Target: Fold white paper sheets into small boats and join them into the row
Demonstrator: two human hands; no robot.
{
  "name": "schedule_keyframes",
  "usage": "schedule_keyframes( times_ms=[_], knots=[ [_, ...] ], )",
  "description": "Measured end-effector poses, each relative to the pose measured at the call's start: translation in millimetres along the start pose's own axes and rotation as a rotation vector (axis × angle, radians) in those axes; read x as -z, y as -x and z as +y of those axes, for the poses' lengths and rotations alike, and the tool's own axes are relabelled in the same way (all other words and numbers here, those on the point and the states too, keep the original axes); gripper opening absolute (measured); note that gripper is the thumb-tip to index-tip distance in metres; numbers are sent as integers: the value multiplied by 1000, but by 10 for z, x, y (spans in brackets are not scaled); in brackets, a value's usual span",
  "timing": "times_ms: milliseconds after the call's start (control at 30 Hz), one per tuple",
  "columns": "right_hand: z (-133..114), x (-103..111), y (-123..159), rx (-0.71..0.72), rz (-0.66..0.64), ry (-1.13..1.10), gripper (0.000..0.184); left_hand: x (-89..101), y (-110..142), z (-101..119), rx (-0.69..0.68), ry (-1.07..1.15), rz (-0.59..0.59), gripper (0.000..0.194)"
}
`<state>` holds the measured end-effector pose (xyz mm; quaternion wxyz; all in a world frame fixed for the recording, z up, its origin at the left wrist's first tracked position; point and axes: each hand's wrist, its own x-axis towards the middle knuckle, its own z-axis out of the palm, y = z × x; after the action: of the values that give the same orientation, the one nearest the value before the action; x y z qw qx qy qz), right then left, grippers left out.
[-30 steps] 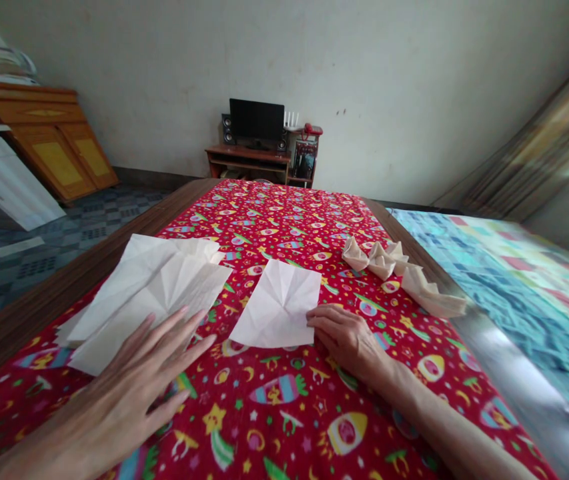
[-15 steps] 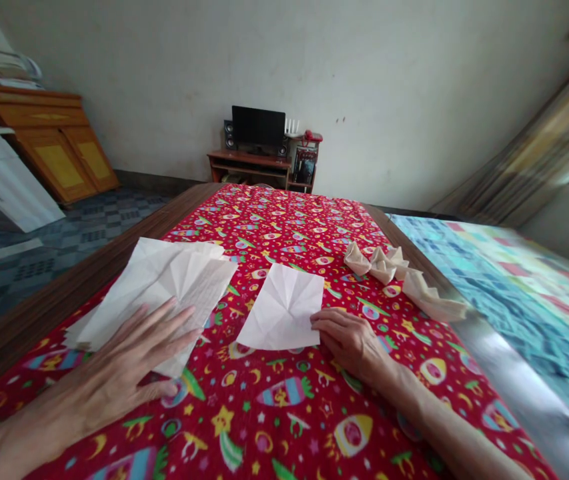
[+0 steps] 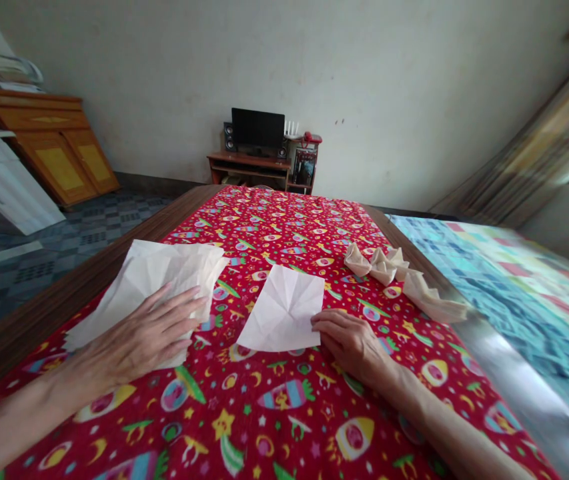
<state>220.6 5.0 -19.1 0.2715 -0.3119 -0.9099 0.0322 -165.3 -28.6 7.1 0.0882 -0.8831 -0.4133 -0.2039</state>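
Observation:
A stack of creased white paper sheets point(image 3: 164, 263) lies on the left of the red patterned cloth. My left hand point(image 3: 151, 333) rests flat over the stack's near right part, its fingers stretched out and its thumb hidden. In the middle, a single white sheet point(image 3: 284, 310) lies unfolded, with crease lines fanning from its centre. The fingers of my right hand point(image 3: 351, 340) are closed at that sheet's right edge, near its lower corner. Beyond my right hand, several folded paper boats point(image 3: 384, 265) stand in a row along the table's right side.
The red cloth point(image 3: 284, 227) covers most of a brown wooden table point(image 3: 149, 247). Along the right side is a bed point(image 3: 509, 293) with blue patterned covers. A desk with a monitor point(image 3: 258, 128) stands by the far wall, and wooden cabinets point(image 3: 71, 157) at left.
My left hand has slid slightly up and onto the stack, and the stack's top sheets now lie more evenly together, further left. My right hand and the single sheet have barely moved.

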Motion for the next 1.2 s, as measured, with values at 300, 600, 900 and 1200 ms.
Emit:
schedule_keyframes(
  times_ms=[300,600,900,1200],
  knots=[
    [-6,13,-16,8,11,1,21,-182,-23,-210,76,124,-13,31],
    [-26,48,-27,14,76,-114,22,-155,-521,384,-128,143,-126,54],
    [-54,92,96,-22,84,-216,20,-502,-609,561,-193,309,-80,36],
    [-226,228,201,-143,30,-154,15,-493,-512,841,-121,384,72,25]
  ],
)
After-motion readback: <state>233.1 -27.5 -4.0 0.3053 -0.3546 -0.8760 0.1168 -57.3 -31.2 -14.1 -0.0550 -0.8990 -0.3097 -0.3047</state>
